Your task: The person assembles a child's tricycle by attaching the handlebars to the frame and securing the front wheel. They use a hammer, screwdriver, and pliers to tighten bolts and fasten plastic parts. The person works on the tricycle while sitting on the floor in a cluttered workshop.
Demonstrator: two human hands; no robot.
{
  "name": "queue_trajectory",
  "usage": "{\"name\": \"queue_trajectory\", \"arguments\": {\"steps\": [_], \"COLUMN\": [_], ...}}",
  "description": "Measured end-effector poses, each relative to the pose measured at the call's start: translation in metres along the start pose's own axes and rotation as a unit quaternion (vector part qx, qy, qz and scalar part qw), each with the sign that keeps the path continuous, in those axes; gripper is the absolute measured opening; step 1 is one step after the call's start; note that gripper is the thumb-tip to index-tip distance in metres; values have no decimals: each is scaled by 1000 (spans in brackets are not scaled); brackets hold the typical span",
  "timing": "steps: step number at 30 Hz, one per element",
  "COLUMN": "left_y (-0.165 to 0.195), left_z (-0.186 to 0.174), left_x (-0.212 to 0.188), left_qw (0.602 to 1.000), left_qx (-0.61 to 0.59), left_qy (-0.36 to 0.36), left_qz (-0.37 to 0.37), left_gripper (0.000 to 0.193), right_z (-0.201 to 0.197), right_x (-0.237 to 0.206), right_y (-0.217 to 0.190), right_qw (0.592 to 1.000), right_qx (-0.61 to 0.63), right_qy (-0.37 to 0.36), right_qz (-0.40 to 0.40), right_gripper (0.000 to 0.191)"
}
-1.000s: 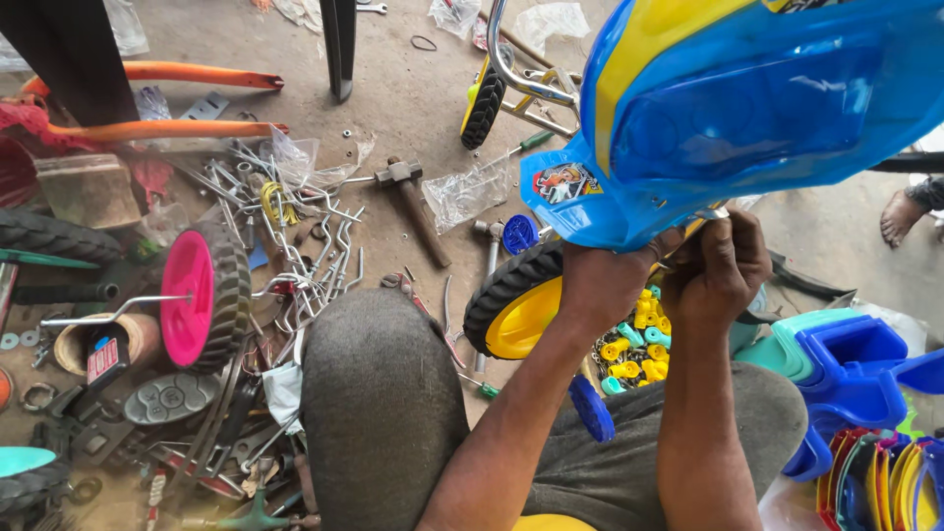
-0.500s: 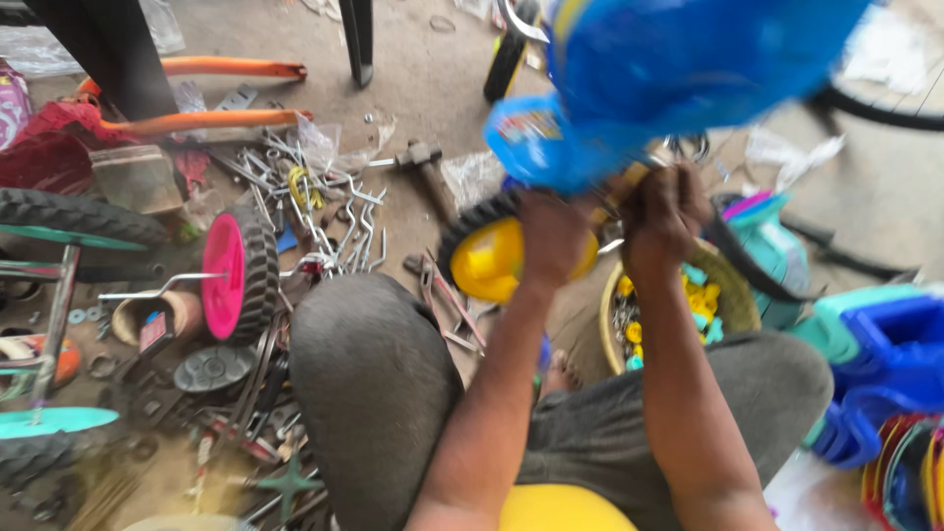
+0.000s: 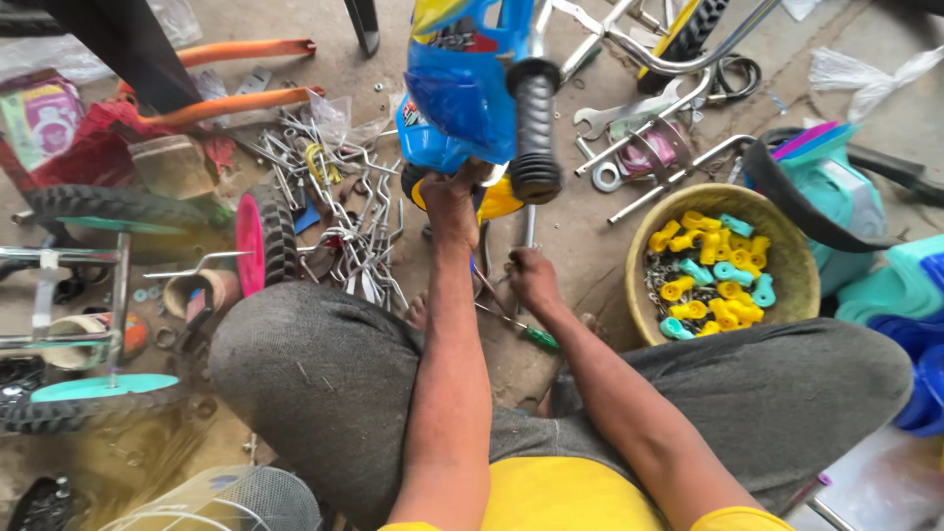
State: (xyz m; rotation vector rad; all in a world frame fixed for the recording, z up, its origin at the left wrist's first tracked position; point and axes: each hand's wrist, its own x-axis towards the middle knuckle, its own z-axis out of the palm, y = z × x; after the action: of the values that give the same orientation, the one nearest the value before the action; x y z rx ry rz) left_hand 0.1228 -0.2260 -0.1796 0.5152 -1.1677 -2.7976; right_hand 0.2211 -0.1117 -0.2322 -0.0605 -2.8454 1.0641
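— Where is the left hand [image 3: 452, 197]?

— It is raised, its fingers closed round the lower edge of the blue plastic toy body [image 3: 457, 93], just left of the black handlebar grip [image 3: 536, 128]; a yellow wheel [image 3: 497, 200] shows right behind that hand.

— And the right hand [image 3: 531, 275]?

— It is lower, near the floor between the knees, fingers curled about a thin metal rod [image 3: 528, 226] (whether it truly pinches the rod cannot be told); a green-handled screwdriver [image 3: 526, 332] lies just beside it.

— What lies around?

— A round basket [image 3: 787, 246] of yellow and teal plastic pieces [image 3: 713, 275] to the right; a pink wheel [image 3: 261, 241] and loose metal brackets [image 3: 359, 236] to the left.
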Motion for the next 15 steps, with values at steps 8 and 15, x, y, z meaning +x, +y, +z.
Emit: {"name": "queue_trajectory", "arguments": {"steps": [8, 15], "left_y": [-9, 7], "left_z": [-15, -23], "left_x": [7, 17], "left_qw": [861, 809], "left_qx": [374, 430], "left_qy": [55, 52], "left_qz": [341, 399], "left_gripper": [21, 12], "right_z": [-16, -5], "right_x": [14, 40], "right_y": [7, 27], "right_qw": [981, 940], "right_qx": [-44, 91], "right_qy": [-34, -96], "right_qz": [187, 315], "right_gripper": [46, 27]}}
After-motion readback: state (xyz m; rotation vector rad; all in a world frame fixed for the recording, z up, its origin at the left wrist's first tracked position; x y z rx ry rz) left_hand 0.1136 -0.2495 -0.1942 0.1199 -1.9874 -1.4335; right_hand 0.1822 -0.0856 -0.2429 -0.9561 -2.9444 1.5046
